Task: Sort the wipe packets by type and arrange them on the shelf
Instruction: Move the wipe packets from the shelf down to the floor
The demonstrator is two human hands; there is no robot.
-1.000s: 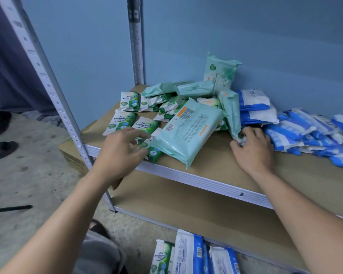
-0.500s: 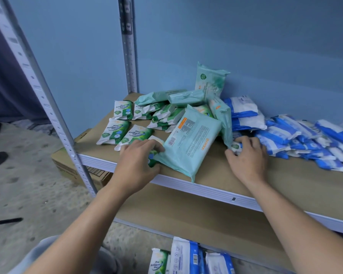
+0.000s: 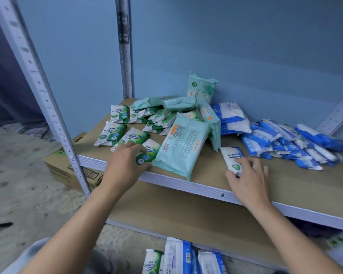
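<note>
- Nearest, at the bottom edge, a loose green packet (image 3: 152, 262) stands beside upright blue-and-white packs (image 3: 178, 254), below the lower shelf board (image 3: 166, 210).
- The left hand (image 3: 125, 165) reaches over the front rail (image 3: 186, 184) of the upper shelf (image 3: 285, 180). Its fingers (image 3: 132, 148) curl over the near end of a small pine packet (image 3: 150, 152), with the thumb at the packet's near edge, so it is a grip rather than a flat press.
- That pine packet lies at the front of the shelf, touching the left edge of a large teal pack (image 3: 183, 149). The teal pack lies flat and askew, one corner overhanging the rail.
- The right hand (image 3: 249, 180) works to the right of the teal pack. Its fingers (image 3: 246, 162) are slightly spread on top of a small white fragrance packet (image 3: 233, 158) and the thumb is against the near corner — pinching it.
- The fragrance packet lies flat on bare board between the teal pack and the blue pile (image 3: 285, 143), just beside the pile.
- Behind the left hand, two flat green packets (image 3: 112, 134) lie side by side.
- Further back is a mixed heap (image 3: 160, 119) of green packets and teal packs; one tall teal pack (image 3: 201, 88) stands against the blue wall (image 3: 246, 46).
- Off the shelf to the left, a cardboard box (image 3: 67, 169) sits on the floor behind the metal post (image 3: 48, 99).
</note>
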